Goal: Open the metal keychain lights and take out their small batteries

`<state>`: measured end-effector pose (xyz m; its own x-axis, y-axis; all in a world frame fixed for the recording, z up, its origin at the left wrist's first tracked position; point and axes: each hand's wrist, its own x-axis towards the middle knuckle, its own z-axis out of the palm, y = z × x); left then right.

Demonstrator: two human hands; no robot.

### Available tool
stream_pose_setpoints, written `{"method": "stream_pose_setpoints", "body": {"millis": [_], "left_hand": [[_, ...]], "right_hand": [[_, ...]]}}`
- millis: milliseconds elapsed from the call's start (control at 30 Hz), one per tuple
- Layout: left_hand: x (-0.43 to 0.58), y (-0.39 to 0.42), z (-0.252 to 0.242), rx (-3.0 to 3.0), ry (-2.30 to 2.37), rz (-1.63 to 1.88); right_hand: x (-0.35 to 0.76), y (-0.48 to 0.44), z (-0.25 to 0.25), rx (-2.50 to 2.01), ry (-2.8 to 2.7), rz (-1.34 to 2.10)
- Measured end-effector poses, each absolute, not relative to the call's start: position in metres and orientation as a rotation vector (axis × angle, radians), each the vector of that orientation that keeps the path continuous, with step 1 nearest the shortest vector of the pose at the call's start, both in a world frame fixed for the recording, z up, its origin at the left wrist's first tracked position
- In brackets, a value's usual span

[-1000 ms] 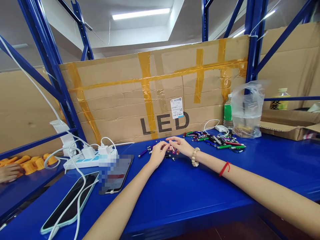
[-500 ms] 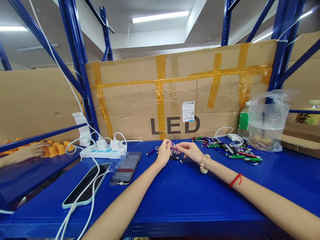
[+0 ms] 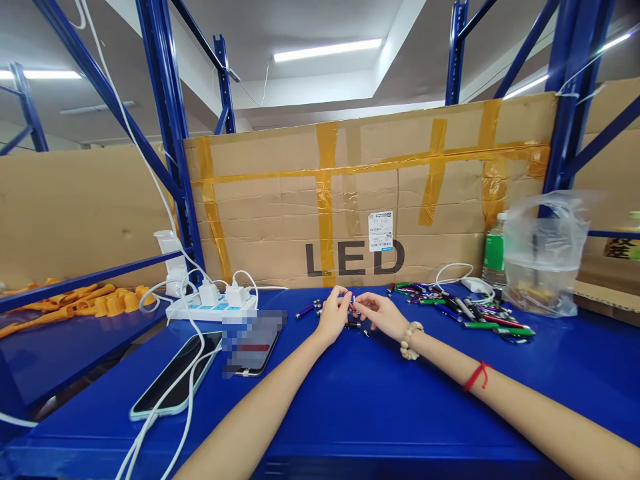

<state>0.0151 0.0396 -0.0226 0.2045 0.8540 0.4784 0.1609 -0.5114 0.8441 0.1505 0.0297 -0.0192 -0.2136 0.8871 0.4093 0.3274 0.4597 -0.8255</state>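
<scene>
My left hand (image 3: 334, 316) is closed, its fingertips pinched on a small purple piece (image 3: 353, 298) at the back middle of the blue table (image 3: 400, 407). Facing it from the right, my right hand (image 3: 381, 316) pinches at the same spot; what its fingertips hold is too small to name. Around the hands lie a purple pen (image 3: 305, 311), a black pen (image 3: 353, 325) and a small metal part (image 3: 367, 333). A pile of coloured pens (image 3: 467, 309) lies to the right.
Two phones (image 3: 175, 377) (image 3: 260, 343) with white cables and a power strip (image 3: 213, 305) are on the left. A plastic bag (image 3: 545, 260) and a green-labelled bottle (image 3: 494, 250) stand at the right. Taped cardboard (image 3: 280, 207) closes off the back.
The view has shifted, so the scene sits slightly lower and further right. My hands stay together with small finger movements. The other person's hand at the far left has gone from view.
</scene>
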Motion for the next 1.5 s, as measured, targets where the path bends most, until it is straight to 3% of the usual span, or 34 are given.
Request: {"method": "stream_pose_setpoints", "body": {"millis": [1100,1500], "left_hand": [[0.014,0.038,-0.021,1.937,1.017,1.329],[0.014,0.04,-0.022,1.926,1.056,1.408]], "right_hand": [[0.154,0.021,-0.012,-1.104,-1.696,0.496],[0.153,0.023,-0.014,-1.089,-1.633,0.576]]}}
